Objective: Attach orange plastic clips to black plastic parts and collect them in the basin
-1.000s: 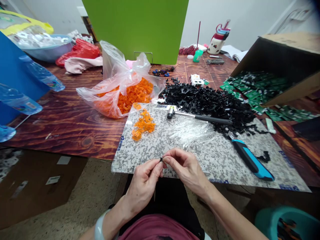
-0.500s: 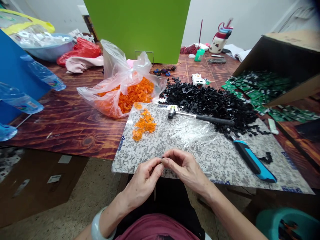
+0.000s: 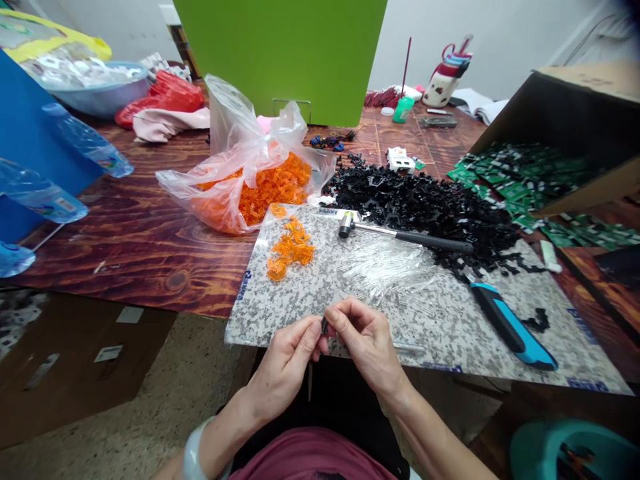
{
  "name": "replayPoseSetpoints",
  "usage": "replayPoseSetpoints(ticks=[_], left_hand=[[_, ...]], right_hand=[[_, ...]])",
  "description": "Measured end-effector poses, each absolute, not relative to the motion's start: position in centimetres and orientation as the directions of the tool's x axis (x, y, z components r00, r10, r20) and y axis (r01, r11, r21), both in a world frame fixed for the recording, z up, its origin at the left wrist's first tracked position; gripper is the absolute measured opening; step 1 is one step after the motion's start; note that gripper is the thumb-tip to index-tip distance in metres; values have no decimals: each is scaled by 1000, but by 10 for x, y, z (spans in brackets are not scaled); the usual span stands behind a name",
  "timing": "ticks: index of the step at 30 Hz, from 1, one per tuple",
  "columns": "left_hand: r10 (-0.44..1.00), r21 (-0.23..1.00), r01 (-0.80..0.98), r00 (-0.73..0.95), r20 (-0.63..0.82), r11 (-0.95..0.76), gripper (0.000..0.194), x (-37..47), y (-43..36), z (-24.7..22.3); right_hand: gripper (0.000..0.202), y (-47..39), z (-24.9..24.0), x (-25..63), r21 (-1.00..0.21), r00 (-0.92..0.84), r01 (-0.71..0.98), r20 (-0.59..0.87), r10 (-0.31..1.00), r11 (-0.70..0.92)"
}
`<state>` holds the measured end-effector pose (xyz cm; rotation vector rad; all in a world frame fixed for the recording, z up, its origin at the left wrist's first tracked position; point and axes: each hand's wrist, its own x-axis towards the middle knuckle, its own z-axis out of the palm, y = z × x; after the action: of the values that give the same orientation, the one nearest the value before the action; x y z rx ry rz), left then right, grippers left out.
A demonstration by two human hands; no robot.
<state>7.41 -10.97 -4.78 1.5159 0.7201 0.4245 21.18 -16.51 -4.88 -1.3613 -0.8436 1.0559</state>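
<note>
From the head camera: pinched at the near edge of a speckled board (image 3: 320,287), a small black part (image 3: 325,325), thumb and fingers of the left hand (image 3: 287,357) clamped on one side of it, those of the right hand (image 3: 365,340) on the other. Below that edge, dark cloth (image 3: 345,400) over a lap. Ahead of the fingertips, speckled surface reaching to a small pile of orange pieces (image 3: 293,248) at left and a spread of thin clear strips (image 3: 385,270) at center. Beside the right hand, a slim pale rod (image 3: 410,348) along the border; farther right, a black-and-blue utility knife (image 3: 513,327), slanted, butt end close to the near edge. Behind the strips, a hammer (image 3: 435,243) lying against a heap of black pieces (image 3: 425,207). Left of the board, a broad stretch of wooden table (image 3: 120,227), with a plastic bag (image 3: 225,170) of orange pieces toward the back; at far right, a cardboard box (image 3: 595,187) on its side, green circuit boards (image 3: 500,180) spilling from its mouth. Along the board's borders, blue printing (image 3: 244,285) too small to read; on plastic bottles (image 3: 90,140) at left, labels too blurred to make out; on brown cardboard (image 3: 75,400) near the floor, white stickers (image 3: 109,353) with illegible lettering.
</note>
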Motion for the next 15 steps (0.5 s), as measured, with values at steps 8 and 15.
replayPoseSetpoints(ticks=[8, 15], left_hand=[[613, 911, 40, 728, -308, 411, 35, 76, -105, -46], [624, 901, 79, 695, -357, 427, 32, 73, -98, -44]], right_hand=[[34, -154, -50, 215, -955, 253, -214, -258, 932, -207], [39, -142, -36, 229, -967, 159, 226, -80, 984, -116]])
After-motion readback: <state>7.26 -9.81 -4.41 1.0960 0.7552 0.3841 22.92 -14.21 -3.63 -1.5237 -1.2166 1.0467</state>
